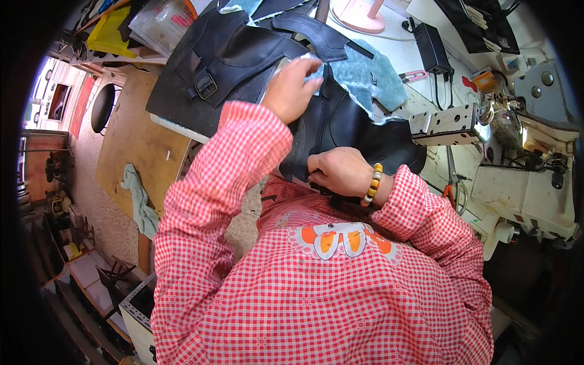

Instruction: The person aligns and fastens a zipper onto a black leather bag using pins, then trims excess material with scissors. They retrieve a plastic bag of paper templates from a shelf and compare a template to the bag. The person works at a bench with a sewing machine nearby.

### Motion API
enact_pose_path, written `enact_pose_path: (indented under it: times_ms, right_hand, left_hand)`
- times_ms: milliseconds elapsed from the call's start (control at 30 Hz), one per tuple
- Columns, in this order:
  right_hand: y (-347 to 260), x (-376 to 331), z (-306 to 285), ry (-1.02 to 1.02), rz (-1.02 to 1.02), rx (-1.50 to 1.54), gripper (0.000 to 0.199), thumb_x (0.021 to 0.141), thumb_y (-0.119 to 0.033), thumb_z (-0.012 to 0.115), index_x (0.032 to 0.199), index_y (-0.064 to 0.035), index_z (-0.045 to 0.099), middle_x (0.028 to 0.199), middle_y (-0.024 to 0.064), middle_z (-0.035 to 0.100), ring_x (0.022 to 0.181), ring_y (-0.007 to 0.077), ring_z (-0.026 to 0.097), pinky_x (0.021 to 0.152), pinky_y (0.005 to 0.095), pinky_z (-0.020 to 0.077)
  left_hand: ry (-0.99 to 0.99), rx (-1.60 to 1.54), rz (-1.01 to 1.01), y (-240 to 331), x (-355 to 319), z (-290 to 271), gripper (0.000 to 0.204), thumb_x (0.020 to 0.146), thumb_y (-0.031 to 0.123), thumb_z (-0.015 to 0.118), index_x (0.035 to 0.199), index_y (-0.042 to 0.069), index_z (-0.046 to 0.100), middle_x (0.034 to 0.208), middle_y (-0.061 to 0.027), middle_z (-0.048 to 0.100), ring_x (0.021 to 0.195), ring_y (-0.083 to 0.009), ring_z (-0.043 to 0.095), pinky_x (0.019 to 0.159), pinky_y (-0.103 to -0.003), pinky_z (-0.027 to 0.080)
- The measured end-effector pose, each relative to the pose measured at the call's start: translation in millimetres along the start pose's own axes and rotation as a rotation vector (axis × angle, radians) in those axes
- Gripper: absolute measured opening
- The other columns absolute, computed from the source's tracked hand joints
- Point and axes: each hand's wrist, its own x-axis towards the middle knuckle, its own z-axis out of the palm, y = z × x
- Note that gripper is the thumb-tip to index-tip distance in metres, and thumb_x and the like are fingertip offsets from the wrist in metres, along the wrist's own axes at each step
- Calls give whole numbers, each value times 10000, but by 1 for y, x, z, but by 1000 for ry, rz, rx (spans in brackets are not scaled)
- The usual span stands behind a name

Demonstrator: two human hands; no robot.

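Note:
My right hand (344, 172) is closed, its thumb and fingers pinching the near edge of a black leather piece (359, 131) that has a seam or zip running up it. Fluffy teal lining (383, 79) shows along the piece's far edge. Above the leather is my left hand (291, 88), fingers loosely bent and apart, the tips slightly blurred; nothing shows in them. To its left lies another part of black leather (243, 48) with a strap and a dark metal buckle (205, 85). Whether the two black parts are joined is hidden.
At the right stands a sewing machine (447, 126) on a pale table. Scissors with orange handles (449, 191) lie by it. A black power adapter (432, 48) and a pink round base (362, 15) are farther back. At left a brown board (137, 143) carries a grey-green cloth (140, 201).

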Motion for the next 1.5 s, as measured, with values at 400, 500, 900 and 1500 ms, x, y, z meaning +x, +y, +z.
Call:
enact_pose_path:
  times_ms: [400,500,900,1500]
  right_hand:
    - [5,1,-11,-54,31,139,162,838,-246,609,847,-91,657,740,146,656,746,373,645,646,471,492]
    - [1,3,-10,-62,49,94,162,847,-242,590,857,-97,662,739,140,660,745,369,650,653,472,498]
    - [-12,-2,5,141,-103,-199,113,808,-171,632,869,-78,613,822,88,657,733,276,681,594,390,538]
    - [-1,4,15,429,-152,-253,92,782,-147,632,794,-87,564,742,79,596,666,270,646,551,387,526]
  left_hand:
    - [166,252,599,-1,-183,30,375,729,129,773,1081,89,649,1259,-134,527,1080,-302,585,906,-412,506]
    - [150,438,551,-14,-198,40,243,816,225,705,1053,177,680,1256,-85,520,1168,-255,528,1003,-403,451]
    - [210,502,621,-42,-208,52,237,896,285,617,1122,292,689,1254,-52,551,1216,-214,508,1070,-407,398]
    - [169,560,624,-38,-208,48,308,819,311,718,1127,323,716,1249,-50,510,1230,-236,460,1107,-413,338]
